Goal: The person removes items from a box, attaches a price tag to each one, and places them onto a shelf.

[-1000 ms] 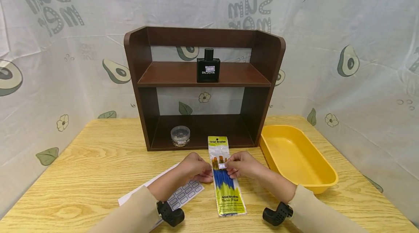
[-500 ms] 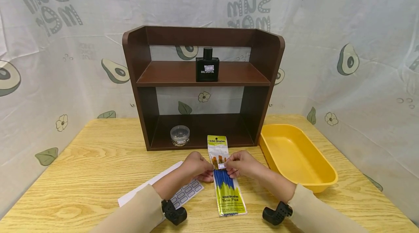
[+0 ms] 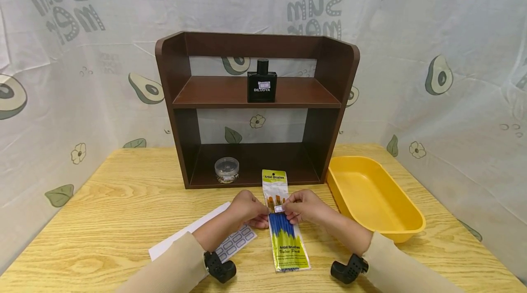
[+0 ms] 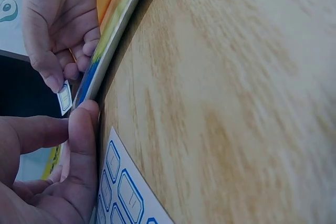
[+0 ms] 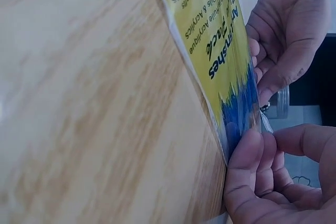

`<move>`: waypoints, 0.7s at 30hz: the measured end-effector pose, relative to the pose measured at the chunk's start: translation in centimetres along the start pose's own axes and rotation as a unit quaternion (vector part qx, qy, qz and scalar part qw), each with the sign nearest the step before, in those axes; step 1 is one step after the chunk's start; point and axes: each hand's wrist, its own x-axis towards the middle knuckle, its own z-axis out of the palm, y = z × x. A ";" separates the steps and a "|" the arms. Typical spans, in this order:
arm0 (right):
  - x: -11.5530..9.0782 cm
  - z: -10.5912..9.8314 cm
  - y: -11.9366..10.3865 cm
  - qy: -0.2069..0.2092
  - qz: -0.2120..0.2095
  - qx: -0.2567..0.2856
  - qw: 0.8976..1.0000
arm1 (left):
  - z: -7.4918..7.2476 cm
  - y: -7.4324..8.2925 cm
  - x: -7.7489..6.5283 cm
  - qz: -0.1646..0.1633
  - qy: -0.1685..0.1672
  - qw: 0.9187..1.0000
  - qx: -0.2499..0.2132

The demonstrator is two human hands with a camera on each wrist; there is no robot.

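A flat pack of artist brushes [image 3: 288, 242], with blue handles behind a yellow-printed clear sleeve, lies on the table, its top end against the shelf. My right hand [image 3: 306, 207] pinches a small blue-bordered label sticker [image 4: 64, 99] between thumb and forefinger, held over the brushes just below their orange bristles. The other fingers of that hand curl at the pack's right edge. My left hand [image 3: 248, 209] pinches the pack's left edge at the same height. Under my left forearm lies a sheet of labels [image 3: 234, 243], partly hidden by it.
Behind the pack stands a dark brown two-level shelf [image 3: 257, 106]. It holds a black perfume bottle [image 3: 261, 94] above and a clear round tub [image 3: 227, 171] below, both with labels. A yellow plastic basin [image 3: 374, 201] is at the right.
My left hand has shifted slightly right, right up to the pack's edge. The label has tilted a little over the brushes, and my right hand stays nearly still.
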 end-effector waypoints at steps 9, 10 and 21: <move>-0.1 -0.1 0.0 0.011 0.003 -0.008 1.000 | 0.2 -0.1 0.1 0.001 0.011 1.000 0.007; -0.1 -0.1 -0.1 0.012 0.004 -0.008 1.000 | 0.2 0.0 0.1 0.001 0.011 1.000 0.006; -0.2 0.2 -0.1 0.035 0.001 -0.054 0.998 | 0.1 -0.2 0.2 0.004 0.008 1.000 0.005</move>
